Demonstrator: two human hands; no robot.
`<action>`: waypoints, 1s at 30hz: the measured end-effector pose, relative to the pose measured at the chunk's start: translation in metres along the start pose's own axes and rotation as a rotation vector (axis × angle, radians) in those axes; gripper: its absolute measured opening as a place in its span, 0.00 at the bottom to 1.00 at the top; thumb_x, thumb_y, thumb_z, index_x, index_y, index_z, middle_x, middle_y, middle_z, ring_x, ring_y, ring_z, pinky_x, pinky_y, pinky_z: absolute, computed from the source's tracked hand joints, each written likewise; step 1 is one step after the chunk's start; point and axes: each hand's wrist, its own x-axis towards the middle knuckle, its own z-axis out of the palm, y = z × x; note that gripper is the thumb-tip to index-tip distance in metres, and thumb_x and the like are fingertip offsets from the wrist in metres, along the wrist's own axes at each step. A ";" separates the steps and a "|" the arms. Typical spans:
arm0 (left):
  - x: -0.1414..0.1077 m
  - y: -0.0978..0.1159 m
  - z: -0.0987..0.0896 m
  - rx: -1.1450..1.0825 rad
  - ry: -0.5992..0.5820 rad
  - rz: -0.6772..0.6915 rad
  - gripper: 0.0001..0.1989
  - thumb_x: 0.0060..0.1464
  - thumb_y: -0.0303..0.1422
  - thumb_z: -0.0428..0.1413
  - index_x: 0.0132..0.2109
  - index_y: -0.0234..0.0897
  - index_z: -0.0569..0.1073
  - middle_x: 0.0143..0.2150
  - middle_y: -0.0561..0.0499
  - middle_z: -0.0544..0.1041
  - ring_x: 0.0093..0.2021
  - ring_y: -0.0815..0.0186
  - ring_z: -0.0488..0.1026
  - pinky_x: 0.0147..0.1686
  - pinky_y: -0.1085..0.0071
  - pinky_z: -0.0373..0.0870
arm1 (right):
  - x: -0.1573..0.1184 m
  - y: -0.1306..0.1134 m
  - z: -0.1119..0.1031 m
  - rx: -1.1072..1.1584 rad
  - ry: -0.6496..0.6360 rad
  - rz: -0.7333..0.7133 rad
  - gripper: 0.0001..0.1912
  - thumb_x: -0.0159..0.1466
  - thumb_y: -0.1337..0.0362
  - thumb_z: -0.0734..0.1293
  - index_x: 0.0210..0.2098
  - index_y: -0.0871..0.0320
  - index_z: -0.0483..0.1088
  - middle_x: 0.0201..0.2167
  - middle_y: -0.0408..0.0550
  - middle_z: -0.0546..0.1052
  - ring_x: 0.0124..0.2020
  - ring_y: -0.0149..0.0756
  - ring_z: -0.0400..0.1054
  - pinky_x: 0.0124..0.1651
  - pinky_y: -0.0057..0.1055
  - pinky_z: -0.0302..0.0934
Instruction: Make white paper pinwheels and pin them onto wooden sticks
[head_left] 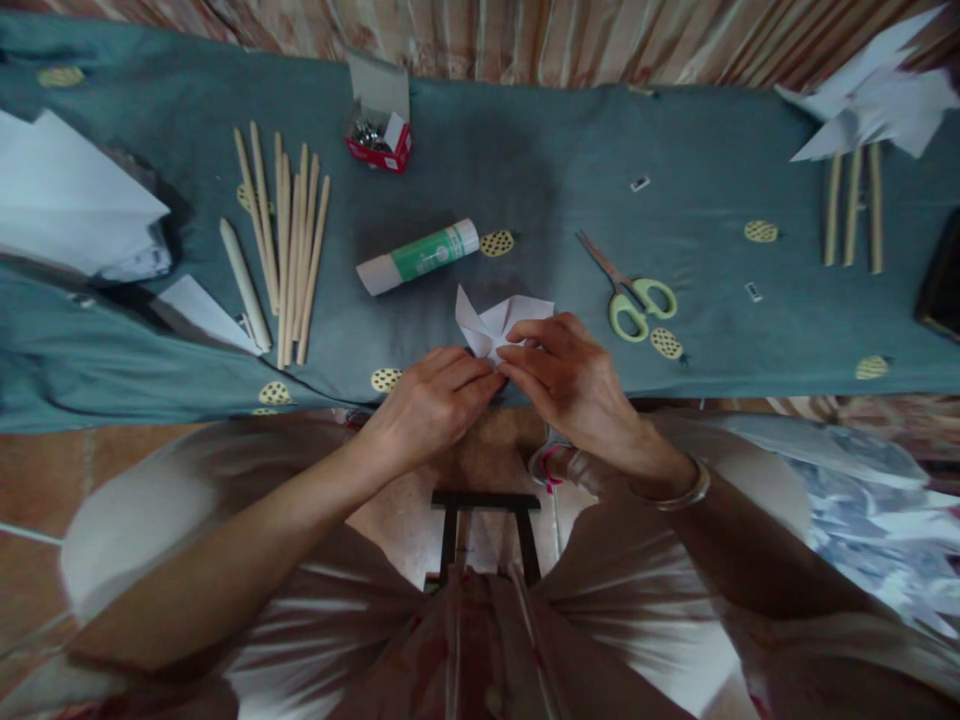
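Close to the table's front edge, a white paper pinwheel is pinched between both hands, its folded blades pointing up and to the right. My left hand is closed, thumb and fingers gripping the lower edge. My right hand has its fingers bent onto the centre and right side of the paper; the fingertips of both hands nearly meet. Just beyond lies a green and white glue stick. Scissors with light green handles rest to the right, blades pointing away.
Several wooden sticks and a pale pen-like tool lie left, beside stacked white paper. A red box of metal pins stands open at the back. Finished pinwheels on sticks lie far right, near a dark object.
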 end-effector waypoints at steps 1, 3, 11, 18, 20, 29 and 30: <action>0.000 0.000 0.000 0.000 -0.007 -0.003 0.11 0.66 0.28 0.49 0.46 0.32 0.76 0.39 0.45 0.80 0.38 0.64 0.74 0.38 0.67 0.73 | 0.000 0.001 0.001 0.002 0.004 0.006 0.11 0.69 0.65 0.61 0.41 0.54 0.76 0.44 0.50 0.76 0.46 0.43 0.67 0.51 0.44 0.64; 0.000 0.000 0.000 0.003 -0.013 -0.010 0.12 0.66 0.28 0.48 0.46 0.32 0.76 0.39 0.45 0.80 0.38 0.64 0.74 0.38 0.68 0.73 | -0.001 0.001 0.002 0.003 0.010 0.014 0.11 0.69 0.65 0.61 0.42 0.53 0.76 0.46 0.50 0.75 0.47 0.43 0.67 0.52 0.45 0.64; 0.000 0.000 0.001 0.006 0.012 -0.001 0.10 0.65 0.27 0.50 0.45 0.32 0.76 0.38 0.46 0.80 0.38 0.65 0.74 0.38 0.68 0.73 | -0.002 -0.002 0.004 -0.043 0.001 0.015 0.13 0.70 0.66 0.58 0.44 0.53 0.73 0.50 0.53 0.72 0.51 0.45 0.64 0.54 0.45 0.63; 0.001 0.000 0.002 0.011 0.029 0.007 0.08 0.64 0.28 0.52 0.43 0.31 0.76 0.37 0.46 0.79 0.37 0.64 0.74 0.37 0.68 0.73 | -0.004 -0.001 0.015 -0.082 0.035 0.000 0.15 0.67 0.72 0.56 0.46 0.53 0.71 0.53 0.52 0.70 0.53 0.47 0.61 0.52 0.48 0.60; 0.001 0.000 0.002 0.012 0.026 0.007 0.09 0.65 0.28 0.52 0.43 0.31 0.76 0.37 0.46 0.79 0.37 0.64 0.74 0.37 0.68 0.73 | -0.005 0.001 0.019 -0.092 0.047 -0.006 0.15 0.68 0.72 0.56 0.46 0.53 0.70 0.54 0.53 0.70 0.53 0.47 0.61 0.51 0.47 0.59; 0.000 -0.001 0.003 0.010 0.048 0.013 0.08 0.64 0.27 0.53 0.44 0.29 0.76 0.37 0.45 0.79 0.37 0.64 0.73 0.37 0.67 0.73 | -0.009 -0.003 0.006 -0.099 0.042 -0.017 0.15 0.69 0.71 0.56 0.48 0.56 0.72 0.54 0.55 0.72 0.53 0.47 0.65 0.50 0.45 0.62; 0.001 0.000 0.003 0.014 0.054 0.015 0.08 0.64 0.26 0.52 0.44 0.29 0.76 0.37 0.45 0.79 0.37 0.64 0.73 0.37 0.67 0.73 | -0.009 -0.002 0.003 -0.073 0.057 -0.017 0.16 0.68 0.71 0.56 0.49 0.56 0.72 0.54 0.55 0.73 0.53 0.47 0.65 0.51 0.45 0.63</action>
